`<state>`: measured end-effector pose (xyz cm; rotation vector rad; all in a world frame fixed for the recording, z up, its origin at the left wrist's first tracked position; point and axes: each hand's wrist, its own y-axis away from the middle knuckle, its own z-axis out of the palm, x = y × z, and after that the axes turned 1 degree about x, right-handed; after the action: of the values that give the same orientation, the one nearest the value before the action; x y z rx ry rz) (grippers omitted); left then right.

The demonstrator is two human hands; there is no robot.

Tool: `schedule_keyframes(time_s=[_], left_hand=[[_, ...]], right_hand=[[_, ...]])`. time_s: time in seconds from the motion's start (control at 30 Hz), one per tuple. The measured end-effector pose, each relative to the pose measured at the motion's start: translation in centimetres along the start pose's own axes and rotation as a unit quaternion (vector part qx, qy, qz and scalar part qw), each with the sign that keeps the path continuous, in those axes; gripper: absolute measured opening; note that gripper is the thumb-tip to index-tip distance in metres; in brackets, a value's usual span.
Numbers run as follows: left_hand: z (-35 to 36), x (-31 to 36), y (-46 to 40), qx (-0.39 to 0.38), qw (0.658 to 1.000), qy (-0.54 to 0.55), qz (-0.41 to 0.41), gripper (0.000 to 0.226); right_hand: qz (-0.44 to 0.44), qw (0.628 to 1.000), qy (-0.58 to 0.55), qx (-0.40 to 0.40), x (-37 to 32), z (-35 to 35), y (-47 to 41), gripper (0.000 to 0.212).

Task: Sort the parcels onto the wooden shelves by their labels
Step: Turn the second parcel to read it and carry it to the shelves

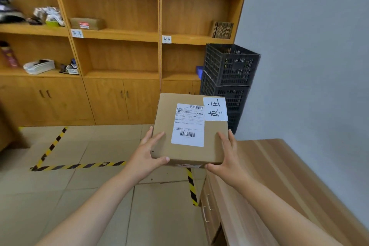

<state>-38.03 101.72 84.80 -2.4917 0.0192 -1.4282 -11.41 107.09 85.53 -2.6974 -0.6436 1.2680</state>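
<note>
I hold a brown cardboard parcel [165, 124] flat in front of me, above the floor. It carries a printed shipping label and a white handwritten tag at its top right corner. My left hand [148, 155] grips its left near corner and my right hand [227, 158] grips its right near edge. Ahead stand the wooden shelves [119, 35], with a handwritten tag [77, 33] on one shelf edge and another tag [166, 39] on the right bay's edge. A small brown parcel [87, 23] lies on the middle shelf.
Two stacked black plastic crates [229, 70] stand by the right end of the shelves. A wooden desk [269, 175] with drawers is at my right. Yellow-black tape [79, 166] marks the tiled floor. Baskets and clutter fill the left shelves.
</note>
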Motion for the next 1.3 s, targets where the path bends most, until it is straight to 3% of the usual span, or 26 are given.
schedule_keyframes(time_s=[0.4,0.83,1.3], left_hand=[[-3.7,-5.9,-9.3,0.043,0.999,-0.012,-0.026,0.076],[-12.9,-15.2,-28.0,0.054,0.998,-0.015,-0.006,0.074],[-12.5,-20.9,-46.6,0.054,0.998,-0.039,-0.017,0.074]], right_hand=[[-0.039,0.998,0.026,-0.037,0.7,4.6,-13.5,0.103],[-0.036,0.999,0.033,-0.022,-1.8,13.6,-33.8,0.103],[-0.015,0.999,-0.004,-0.037,5.4,17.2,-52.3,0.106]])
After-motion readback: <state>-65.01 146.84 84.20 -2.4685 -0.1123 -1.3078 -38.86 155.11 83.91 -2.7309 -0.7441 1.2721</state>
